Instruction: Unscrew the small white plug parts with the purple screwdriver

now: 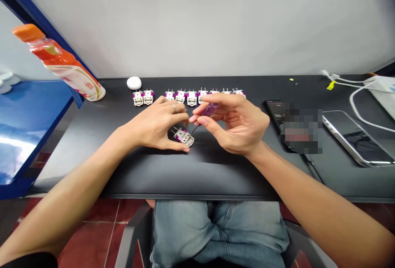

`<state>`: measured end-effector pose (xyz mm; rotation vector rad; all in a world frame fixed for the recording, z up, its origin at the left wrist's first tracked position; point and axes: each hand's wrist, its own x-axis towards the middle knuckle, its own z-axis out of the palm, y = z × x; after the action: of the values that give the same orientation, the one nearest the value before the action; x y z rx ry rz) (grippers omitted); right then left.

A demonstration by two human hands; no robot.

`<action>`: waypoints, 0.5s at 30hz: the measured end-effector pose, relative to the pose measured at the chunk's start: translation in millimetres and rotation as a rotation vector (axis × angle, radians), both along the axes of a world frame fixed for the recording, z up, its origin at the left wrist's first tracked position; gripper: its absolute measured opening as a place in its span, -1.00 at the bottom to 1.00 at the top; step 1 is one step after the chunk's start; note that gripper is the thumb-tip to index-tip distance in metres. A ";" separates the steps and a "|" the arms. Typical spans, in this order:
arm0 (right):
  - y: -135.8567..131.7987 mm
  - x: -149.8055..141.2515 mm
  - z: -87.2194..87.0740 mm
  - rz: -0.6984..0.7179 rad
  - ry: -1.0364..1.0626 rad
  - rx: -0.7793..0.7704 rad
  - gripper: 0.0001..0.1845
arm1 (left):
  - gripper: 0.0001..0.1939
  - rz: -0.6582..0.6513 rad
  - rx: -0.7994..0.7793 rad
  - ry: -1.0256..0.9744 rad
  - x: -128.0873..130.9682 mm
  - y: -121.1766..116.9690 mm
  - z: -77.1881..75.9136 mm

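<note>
"Where is the plug (184,136)?"
"On the black table (191,177), in the left hand (159,123), gripped between thumb and fingers."
"And the right hand (239,124)?"
"Its fingers grip a purple screwdriver (210,110), the tip at the plug."

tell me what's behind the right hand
Behind the right hand, the upper parts of several white-and-purple plug pieces show in a row on the black table. The hand covers their lower parts; anything else there cannot be seen.
</note>
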<state>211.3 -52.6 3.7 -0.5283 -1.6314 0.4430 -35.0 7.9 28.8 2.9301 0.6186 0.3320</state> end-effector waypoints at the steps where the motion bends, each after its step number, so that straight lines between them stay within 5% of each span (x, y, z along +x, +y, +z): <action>1: 0.1 -0.1 -0.9 -0.005 -0.006 0.007 -0.48 | -0.40 -0.018 -0.025 -0.004 -2.7 1.5 1.9; 6: 1.7 0.5 -4.3 0.007 -0.046 0.019 -0.47 | -0.71 -0.099 -0.134 0.003 -6.6 5.4 5.0; 15: 5.1 -3.7 0.7 -0.216 -0.191 0.286 -0.44 | -0.70 -0.068 -0.083 -0.029 3.6 2.9 -8.1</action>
<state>207.6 -47.5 4.4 -0.5347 -1.7607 -0.0037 -31.3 10.8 20.7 2.8543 0.5151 0.3321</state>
